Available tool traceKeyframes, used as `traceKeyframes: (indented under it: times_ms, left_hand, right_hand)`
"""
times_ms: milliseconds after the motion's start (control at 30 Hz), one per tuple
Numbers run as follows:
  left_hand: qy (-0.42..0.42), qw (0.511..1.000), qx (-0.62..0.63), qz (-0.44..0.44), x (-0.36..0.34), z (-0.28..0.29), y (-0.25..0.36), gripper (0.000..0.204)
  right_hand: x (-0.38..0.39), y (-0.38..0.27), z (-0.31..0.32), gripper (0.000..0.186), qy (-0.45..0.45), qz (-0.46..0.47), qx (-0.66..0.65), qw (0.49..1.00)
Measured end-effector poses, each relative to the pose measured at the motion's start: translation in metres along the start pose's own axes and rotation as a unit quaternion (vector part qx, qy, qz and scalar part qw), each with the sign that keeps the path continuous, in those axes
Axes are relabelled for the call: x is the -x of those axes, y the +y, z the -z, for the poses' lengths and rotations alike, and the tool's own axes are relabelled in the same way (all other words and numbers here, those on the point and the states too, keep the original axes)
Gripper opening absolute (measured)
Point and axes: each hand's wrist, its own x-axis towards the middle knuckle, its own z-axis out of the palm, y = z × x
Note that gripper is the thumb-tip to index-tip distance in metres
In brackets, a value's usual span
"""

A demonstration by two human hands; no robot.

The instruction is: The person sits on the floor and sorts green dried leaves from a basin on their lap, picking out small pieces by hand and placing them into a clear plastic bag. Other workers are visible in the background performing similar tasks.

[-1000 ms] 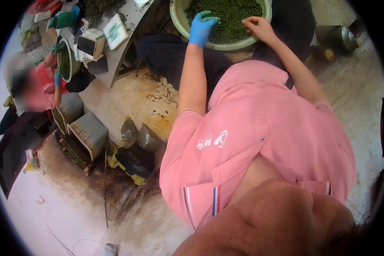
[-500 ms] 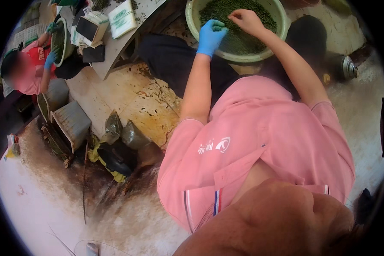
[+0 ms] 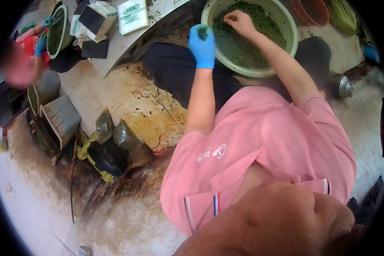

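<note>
Stained concrete flooring surrounds the seated work position. We locate the round pale-green plastic basin of dark green leaves directly ahead of both hands, resting on the lap. Our left hand, in a blue glove, sits at the basin's near-left rim, fingers curled around a small clump of leaves. Our bare right hand lies further in, over the leaf bed, fingertips pinched together on the leaves. The right hand is the nearer to the bulk of the leaves.
</note>
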Motion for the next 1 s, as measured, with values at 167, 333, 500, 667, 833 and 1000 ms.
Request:
traceKeyframes:
  times_ms: [167,333,500,667,833,1000]
  left_hand:
    - [0.087,0.983,-0.106,-0.119,-0.027,0.024,-0.012,0.020]
    - [0.147,0.976,-0.137,-0.080,-0.033,0.032,-0.040,0.028]
    - [0.128,0.978,0.134,0.094,-0.027,0.032,-0.007,0.025]
    - [0.123,0.980,0.120,0.098,-0.028,0.020,-0.020,0.019]
    - [0.133,0.990,0.016,0.042,-0.030,0.019,-0.022,0.056]
    - [0.054,0.983,-0.115,-0.133,-0.036,0.007,-0.003,0.069]
  right_hand:
    - [0.032,0.007,0.077,0.022,0.021,-0.106,-0.289,0.951]
    - [0.012,0.100,0.199,0.015,0.304,-0.128,-0.306,0.893]
    - [0.012,0.157,0.260,0.023,0.302,-0.181,-0.454,0.818]
    - [0.031,0.226,0.304,0.016,0.402,-0.239,-0.375,0.800]
    - [0.064,0.173,0.262,0.060,0.358,-0.050,-0.159,0.919]
    - [0.121,0.085,0.212,0.060,0.341,0.000,-0.078,0.937]
